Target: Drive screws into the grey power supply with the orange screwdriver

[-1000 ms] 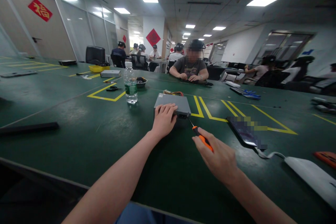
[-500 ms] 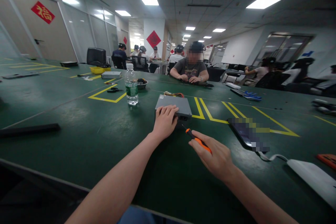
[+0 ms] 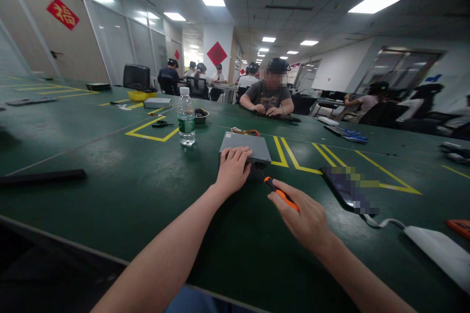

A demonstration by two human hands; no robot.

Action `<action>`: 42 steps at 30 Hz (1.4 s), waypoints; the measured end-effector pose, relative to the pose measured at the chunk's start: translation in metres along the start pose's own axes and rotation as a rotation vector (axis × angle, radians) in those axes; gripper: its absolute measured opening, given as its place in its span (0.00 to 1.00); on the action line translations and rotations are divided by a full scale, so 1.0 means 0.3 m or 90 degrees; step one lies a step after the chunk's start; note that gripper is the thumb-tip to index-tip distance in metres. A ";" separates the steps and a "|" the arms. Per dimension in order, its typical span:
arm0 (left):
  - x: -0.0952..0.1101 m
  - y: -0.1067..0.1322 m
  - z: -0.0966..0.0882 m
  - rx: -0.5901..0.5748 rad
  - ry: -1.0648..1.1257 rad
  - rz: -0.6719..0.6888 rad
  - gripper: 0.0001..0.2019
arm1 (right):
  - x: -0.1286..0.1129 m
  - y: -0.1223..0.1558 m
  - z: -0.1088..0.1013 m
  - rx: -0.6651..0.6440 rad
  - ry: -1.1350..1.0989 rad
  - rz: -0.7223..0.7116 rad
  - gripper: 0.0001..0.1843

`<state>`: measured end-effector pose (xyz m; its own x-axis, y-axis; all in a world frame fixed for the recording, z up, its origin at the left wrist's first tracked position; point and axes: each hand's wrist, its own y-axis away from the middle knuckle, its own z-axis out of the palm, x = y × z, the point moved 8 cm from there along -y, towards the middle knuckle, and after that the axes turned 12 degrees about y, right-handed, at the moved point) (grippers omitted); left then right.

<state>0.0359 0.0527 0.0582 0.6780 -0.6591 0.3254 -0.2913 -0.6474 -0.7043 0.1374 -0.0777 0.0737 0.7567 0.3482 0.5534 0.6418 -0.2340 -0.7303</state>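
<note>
Raised since the earlier head view, the orange-and-black screwdriver (image 3: 285, 199) pinched by the right hand (image 3: 307, 217) nears the rectangular grey metal box (image 3: 259, 144) at frame centre, seemingly aligning; contact is unclear. Left hand (image 3: 233, 168) spreads across the box's top.

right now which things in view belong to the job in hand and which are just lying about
In use: grey power supply unit, under the left hand; orange-and-black screwdriver, in the right hand.
Apparently just lying about: water bottle; phone; white device with a cable; yellow tray; black bar.
</note>
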 end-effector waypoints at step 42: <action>0.003 0.004 -0.003 -0.012 0.021 0.006 0.19 | -0.142 0.008 0.050 -0.105 -0.162 -0.117 0.20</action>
<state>0.0355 0.0509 0.0582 0.6524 -0.6774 0.3398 -0.3104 -0.6479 -0.6957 0.1049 -0.0795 0.0425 0.5847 0.6082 0.5369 0.7916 -0.2829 -0.5416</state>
